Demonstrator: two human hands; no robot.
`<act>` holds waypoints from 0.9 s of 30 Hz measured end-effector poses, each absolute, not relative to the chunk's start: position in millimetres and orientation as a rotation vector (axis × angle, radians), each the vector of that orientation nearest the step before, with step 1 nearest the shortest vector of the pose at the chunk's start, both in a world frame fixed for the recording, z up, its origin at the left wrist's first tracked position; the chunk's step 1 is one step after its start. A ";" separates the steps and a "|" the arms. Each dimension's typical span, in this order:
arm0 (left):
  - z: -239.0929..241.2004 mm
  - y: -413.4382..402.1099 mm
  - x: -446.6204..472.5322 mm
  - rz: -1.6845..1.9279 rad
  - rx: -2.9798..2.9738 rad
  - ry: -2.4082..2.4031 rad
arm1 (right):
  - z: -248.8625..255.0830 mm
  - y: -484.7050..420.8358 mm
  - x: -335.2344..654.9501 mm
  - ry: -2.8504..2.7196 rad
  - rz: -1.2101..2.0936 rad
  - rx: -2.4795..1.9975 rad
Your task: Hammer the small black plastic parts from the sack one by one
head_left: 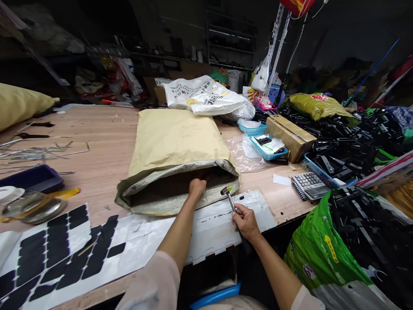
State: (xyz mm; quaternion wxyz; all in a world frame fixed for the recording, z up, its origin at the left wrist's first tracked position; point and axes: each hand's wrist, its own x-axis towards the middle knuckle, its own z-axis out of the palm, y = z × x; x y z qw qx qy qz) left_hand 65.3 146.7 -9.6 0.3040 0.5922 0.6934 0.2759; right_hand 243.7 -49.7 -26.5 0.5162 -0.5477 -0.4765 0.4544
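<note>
A large tan woven sack (180, 135) lies on the table with its silvery-lined mouth facing me. My left hand (197, 187) reaches into that mouth; its fingers are hidden in the dark interior, so I cannot see what they touch. Just right of the opening, my right hand (247, 221) is closed around a tool with a metal shaft (230, 200), a crosswise metal head and a dark handle. A small yellow-green spot shows by the head. Under both hands is a white sheet (206, 234) on the table's front edge, with a small black piece (241, 198) on it.
Black rounded pads (58, 241) on white backing lie at left, near a purple tray (35, 178) and loose metal rods (48, 150). To the right are a calculator (311, 185), a cardboard box (290, 135), blue baskets (267, 148) and a green sack (312, 241) of black parts.
</note>
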 end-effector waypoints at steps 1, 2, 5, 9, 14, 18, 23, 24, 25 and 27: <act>-9.1 137.6 56.2 0.732 1.590 1.819 | -26.2 -49.6 243.6 -1.142 1.092 -1.312; -9.5 127.0 46.5 0.743 1.641 1.769 | -25.7 -49.7 243.5 -1.139 1.092 -1.312; -15.6 90.8 19.5 0.768 1.897 1.498 | -23.8 -50.4 243.2 -1.144 1.091 -1.321; -26.4 52.8 6.4 0.702 2.047 1.388 | -22.6 -52.6 243.3 -1.204 1.073 -1.337; -28.2 40.7 22.8 0.731 2.073 1.528 | -27.1 -54.1 243.6 -1.341 0.968 -1.376; -26.0 41.6 29.6 0.732 2.034 1.585 | -26.2 -55.8 241.4 -1.378 0.893 -1.415; -28.3 43.1 26.8 0.743 1.984 1.565 | -11.7 -59.7 229.1 -1.516 0.849 -1.390; -29.0 43.3 26.6 0.745 1.984 1.567 | -8.3 -60.1 225.2 -1.560 0.826 -1.372; -29.6 43.4 26.7 0.750 1.987 1.569 | -5.2 -60.3 221.3 -1.602 0.792 -1.356; -30.4 43.4 27.3 0.758 2.003 1.579 | -1.4 -60.1 213.8 -1.688 0.714 -1.340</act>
